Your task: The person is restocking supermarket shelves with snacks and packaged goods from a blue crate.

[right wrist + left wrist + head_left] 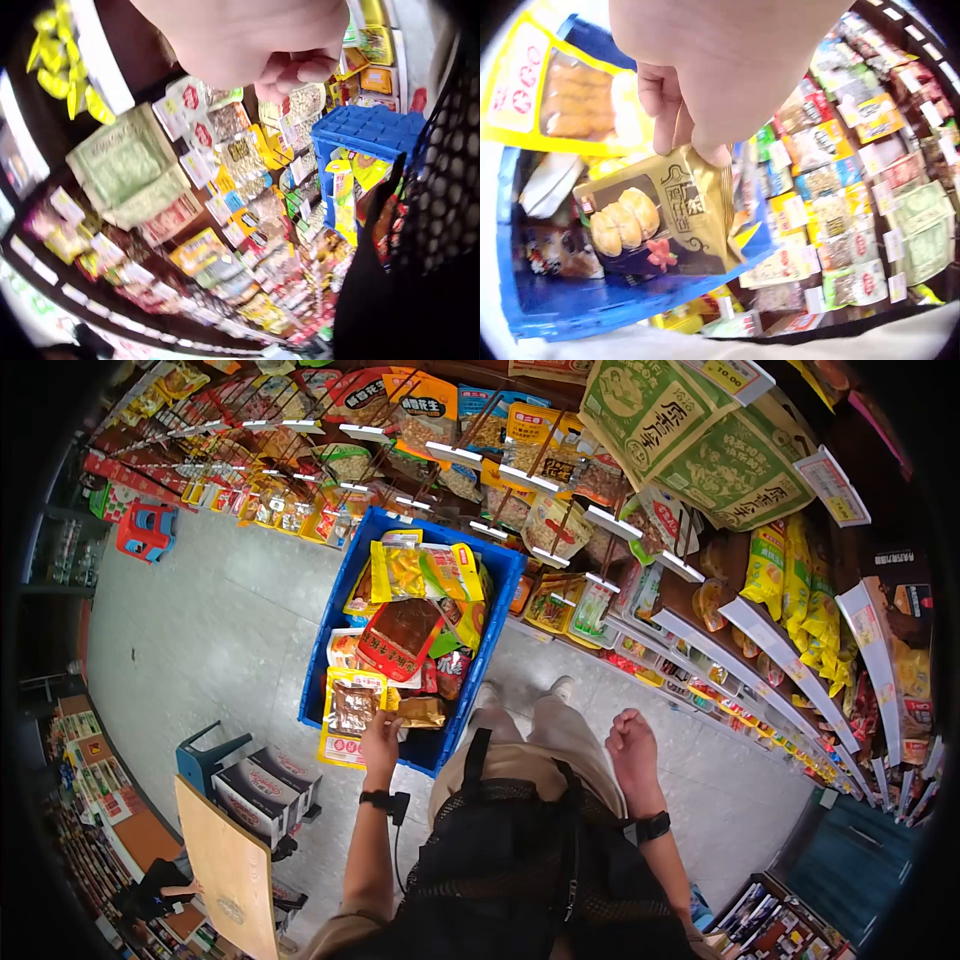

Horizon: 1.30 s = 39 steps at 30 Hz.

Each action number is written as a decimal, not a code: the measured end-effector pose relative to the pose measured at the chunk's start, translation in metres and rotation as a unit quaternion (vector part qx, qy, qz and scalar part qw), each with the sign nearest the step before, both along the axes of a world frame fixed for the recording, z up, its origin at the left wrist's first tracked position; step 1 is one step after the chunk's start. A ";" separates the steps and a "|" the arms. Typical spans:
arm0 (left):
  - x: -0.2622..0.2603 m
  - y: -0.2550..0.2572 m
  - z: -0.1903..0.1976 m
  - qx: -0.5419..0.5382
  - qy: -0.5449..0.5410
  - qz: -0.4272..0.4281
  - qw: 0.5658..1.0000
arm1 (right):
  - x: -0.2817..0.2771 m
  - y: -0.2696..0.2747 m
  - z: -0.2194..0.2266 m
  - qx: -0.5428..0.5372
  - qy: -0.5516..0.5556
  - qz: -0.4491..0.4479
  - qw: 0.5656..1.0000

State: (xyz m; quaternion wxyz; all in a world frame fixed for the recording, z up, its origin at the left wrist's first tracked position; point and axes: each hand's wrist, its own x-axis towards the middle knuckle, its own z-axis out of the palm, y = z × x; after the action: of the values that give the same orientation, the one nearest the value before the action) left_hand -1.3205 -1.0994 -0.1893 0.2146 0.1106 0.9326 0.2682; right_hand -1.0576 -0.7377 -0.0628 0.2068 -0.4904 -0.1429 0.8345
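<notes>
Pinching gold snack packet, left hand cropped

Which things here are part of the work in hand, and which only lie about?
In hand: left hand pinching the gold snack packet; blue crate of snack packets below it.
Lying about: right hand, curled and holding nothing; shelf snacks; red stool.

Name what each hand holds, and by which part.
The left hand pinches a gold snack packet by its top edge. The right hand is a fist, holding nothing.
</notes>
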 end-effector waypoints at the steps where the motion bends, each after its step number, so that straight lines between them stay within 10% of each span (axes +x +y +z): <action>1: -0.004 0.012 0.034 0.050 0.026 -0.025 0.998 | -0.008 0.001 0.010 0.132 -0.042 0.128 0.982; 5: -0.026 0.067 0.134 0.138 0.064 -0.132 0.979 | -0.046 -0.002 0.037 0.322 -0.010 0.380 0.867; 7: -0.026 0.104 0.177 0.151 0.077 -0.208 0.963 | -0.075 -0.013 0.070 0.483 -0.059 0.478 0.732; 9: -0.019 0.143 0.200 0.167 0.075 -0.259 0.948 | -0.088 -0.020 0.079 0.590 -0.058 0.494 0.637; 12: 0.005 0.200 0.220 0.243 0.121 -0.364 0.891 | -0.091 -0.020 0.090 0.630 -0.077 0.473 0.611; 21: 0.098 0.329 0.207 0.317 -0.141 -0.428 0.834 | 0.038 0.045 0.080 0.590 -0.298 0.327 0.676; 25: 0.139 0.367 0.200 0.163 -0.034 -0.562 0.810 | 0.137 0.071 0.077 0.519 -0.380 0.233 0.729; 28: 0.197 0.401 0.201 0.177 -0.200 -0.483 0.834 | 0.213 0.095 0.079 0.366 -0.228 0.014 0.902; 30: 0.239 0.425 0.184 0.199 -0.229 -0.494 0.815 | 0.260 0.115 0.089 0.293 -0.148 -0.071 0.942; 34: 0.354 0.506 0.208 0.217 -0.225 -0.516 0.797 | 0.376 0.137 0.090 0.241 -0.083 -0.152 0.955; 36: 0.416 0.543 0.218 0.193 -0.536 -0.445 0.691 | 0.437 0.145 0.090 0.251 -0.109 -0.148 0.951; 39: 0.522 0.585 0.226 0.164 -0.519 -0.507 0.669 | 0.526 0.157 0.098 0.247 -0.111 -0.159 0.950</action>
State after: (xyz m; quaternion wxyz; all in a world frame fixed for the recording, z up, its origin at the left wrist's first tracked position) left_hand -0.7987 -0.5142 0.0368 0.7450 0.4427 0.4124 0.2809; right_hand -0.5319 -0.5811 0.0349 0.4339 -0.5297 -0.2866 0.6701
